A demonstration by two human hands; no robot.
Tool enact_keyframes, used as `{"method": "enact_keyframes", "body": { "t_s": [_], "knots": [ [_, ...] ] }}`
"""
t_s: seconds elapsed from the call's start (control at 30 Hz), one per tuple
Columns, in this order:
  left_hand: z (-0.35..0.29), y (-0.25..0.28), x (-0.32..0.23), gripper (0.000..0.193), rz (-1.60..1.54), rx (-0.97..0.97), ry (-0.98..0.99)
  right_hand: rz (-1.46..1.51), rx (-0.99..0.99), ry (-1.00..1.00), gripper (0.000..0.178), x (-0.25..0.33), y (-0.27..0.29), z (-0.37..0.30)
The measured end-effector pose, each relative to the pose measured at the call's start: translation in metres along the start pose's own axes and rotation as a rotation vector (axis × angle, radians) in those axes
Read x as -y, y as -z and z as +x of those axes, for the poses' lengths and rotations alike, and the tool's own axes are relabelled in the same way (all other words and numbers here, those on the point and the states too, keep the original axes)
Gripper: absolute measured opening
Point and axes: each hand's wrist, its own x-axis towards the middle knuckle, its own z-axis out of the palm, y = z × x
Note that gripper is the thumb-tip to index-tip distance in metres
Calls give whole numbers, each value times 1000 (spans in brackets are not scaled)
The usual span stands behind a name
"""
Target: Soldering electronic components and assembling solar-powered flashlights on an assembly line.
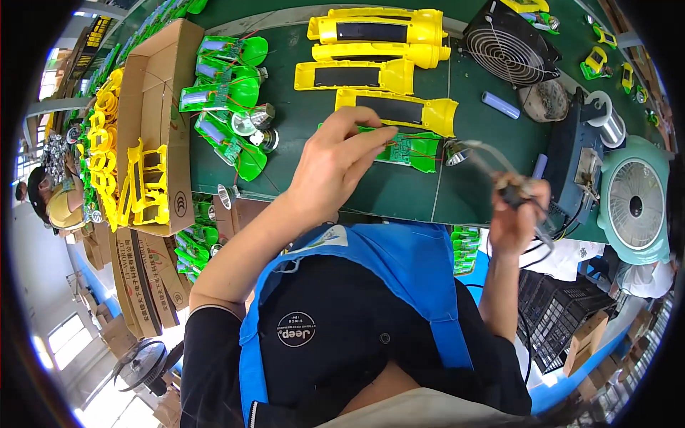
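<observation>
My left hand (332, 160) is over a green lamp housing (424, 151) with a circuit board (401, 150) and red wires. Its thumb and fingers are drawn together in a pinch; whatever is between them is too small to tell. A silvery reflector (454, 152) lies at the housing's right end. To the right, my right hand (515, 214) is closed around a soldering iron (512, 194), blurred by motion, with a dark cord trailing below. Just beyond the green housing lies a yellow lamp shell (437, 115) with a black panel.
More yellow shells (364, 75) lie farther back. Green housings with batteries (225, 139) stand left, beside a cardboard box (153, 93) of yellow parts. At right are a black fan (510, 46), a loose battery (500, 105), a solder spool (606, 121) and a pale green fan (635, 203).
</observation>
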Motion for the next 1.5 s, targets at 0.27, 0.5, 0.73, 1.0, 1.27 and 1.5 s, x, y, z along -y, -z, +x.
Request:
{"method": "enact_keyframes", "body": {
  "t_s": [0.27,0.5,0.73,1.0,1.27,1.5],
  "knots": [
    [12,-14,1,11,-306,121,502,-130,-51,-172,27,-16,-20,-10],
    [7,-19,4,16,107,56,-67,-406,115,-98,17,-15,-25,-7],
    [17,-15,-5,10,231,210,71,-449,137,-129,16,-13,-29,-5],
    [17,-17,-5,8,261,206,70,-509,151,-107,18,-14,-31,-5],
    [21,-16,-9,7,282,235,82,-528,197,-91,16,-10,-28,-3],
    [24,-14,-9,8,275,268,93,-466,113,-70,19,-15,-24,-4]
  ]
}}
